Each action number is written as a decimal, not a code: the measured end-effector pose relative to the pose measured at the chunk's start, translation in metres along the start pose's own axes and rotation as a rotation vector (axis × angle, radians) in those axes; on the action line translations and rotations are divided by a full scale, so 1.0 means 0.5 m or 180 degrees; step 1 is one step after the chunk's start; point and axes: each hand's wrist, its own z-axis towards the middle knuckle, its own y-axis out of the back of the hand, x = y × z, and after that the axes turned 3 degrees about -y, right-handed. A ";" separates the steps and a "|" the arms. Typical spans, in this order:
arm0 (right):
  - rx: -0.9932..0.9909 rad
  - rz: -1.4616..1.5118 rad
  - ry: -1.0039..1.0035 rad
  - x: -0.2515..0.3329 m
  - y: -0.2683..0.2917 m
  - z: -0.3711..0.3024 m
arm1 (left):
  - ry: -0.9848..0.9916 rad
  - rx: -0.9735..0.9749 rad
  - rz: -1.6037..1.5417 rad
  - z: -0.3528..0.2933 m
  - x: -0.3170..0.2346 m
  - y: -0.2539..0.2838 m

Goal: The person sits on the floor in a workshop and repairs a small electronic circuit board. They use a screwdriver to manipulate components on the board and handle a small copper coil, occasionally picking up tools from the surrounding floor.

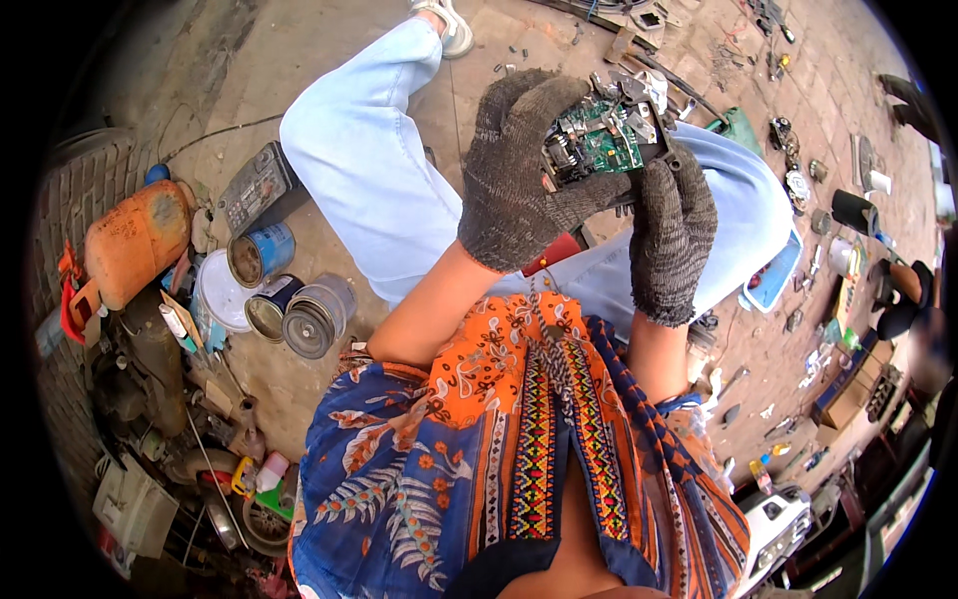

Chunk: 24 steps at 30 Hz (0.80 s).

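Both of my hands wear dark grey knitted gloves and hold up one electronic unit with a green circuit board [609, 140] above my lap. Its exposed board carries black connectors and small metal parts, and bent metal pieces stick up along its far edge. My left hand [524, 160] is wrapped round the left side, with the thumb across the near edge. Fingers of my right hand [674, 225] grip the near right corner, by a dark casing edge. The underside of the unit is hidden. Below the hands, a red object [551, 254] shows partly between my legs.
Open tins, including a blue can [261, 254], stand left beside an orange gas cylinder [138, 245] and a dark battery-like box [257, 185]. At right lie a blue tray [773, 275], a black cup [854, 212] and scattered metal parts. Another person [903, 299] is at the far right.
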 end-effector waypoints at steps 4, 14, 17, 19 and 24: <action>0.0103 0.0373 -0.0055 0.012 0.001 -0.024 | 0.0061 0.0071 -0.0048 -0.010 -0.027 0.013; 0.0268 0.0783 -0.0472 0.023 -0.001 -0.034 | -0.0240 -0.0050 0.0069 -0.008 -0.060 0.033; 0.0278 0.0432 -0.0169 0.018 -0.004 -0.032 | -0.0322 -0.0164 0.0113 -0.018 -0.058 0.030; 0.0342 -0.0190 0.0440 0.020 -0.001 -0.031 | -0.0386 -0.0261 0.0069 -0.021 -0.058 0.028; 0.0344 -0.0042 0.0526 0.029 -0.013 -0.043 | -0.0456 -0.0397 -0.0047 -0.024 -0.052 0.028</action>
